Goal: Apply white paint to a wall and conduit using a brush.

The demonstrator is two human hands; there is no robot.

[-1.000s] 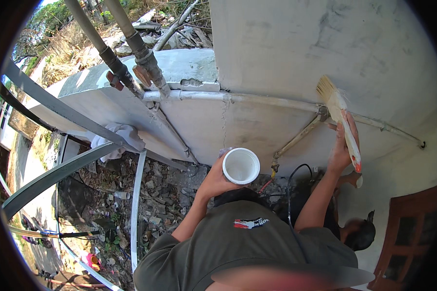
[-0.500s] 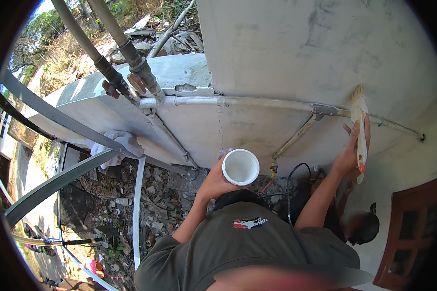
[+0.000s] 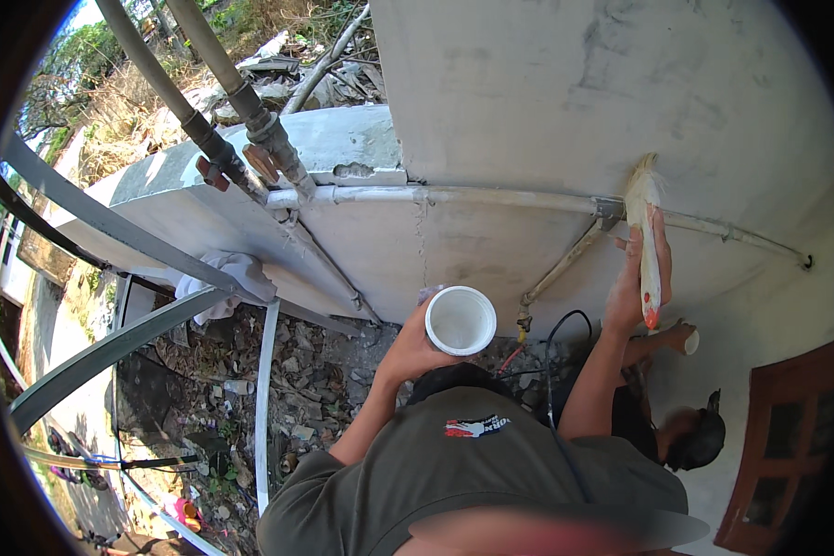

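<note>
My left hand (image 3: 411,345) is wrapped around a white plastic cup (image 3: 461,321) in front of my chest. The cup's pale inside shows from above; how much it holds I cannot tell. On the right, my right hand (image 3: 632,278) grips a paintbrush (image 3: 648,248) with a pale, reddish-tipped handle. Its bristles point up against or close to the whitish wall (image 3: 528,111), just beside a grey pipe fitting (image 3: 607,209). The horizontal pipe (image 3: 500,196) runs along the wall behind the brush.
Two upright pipes with valves (image 3: 264,148) stand at the upper left. Metal bars (image 3: 120,357) cross the left side above rubble (image 3: 296,389). Below my right arm, another person (image 3: 695,435) crouches, holding a small white cup (image 3: 691,341). A wooden-framed window (image 3: 778,445) is at lower right.
My right hand and the paintbrush have moved left along the wall to the pipe fitting. The other person's hand with a white cup has come into view. My left hand stays in place.
</note>
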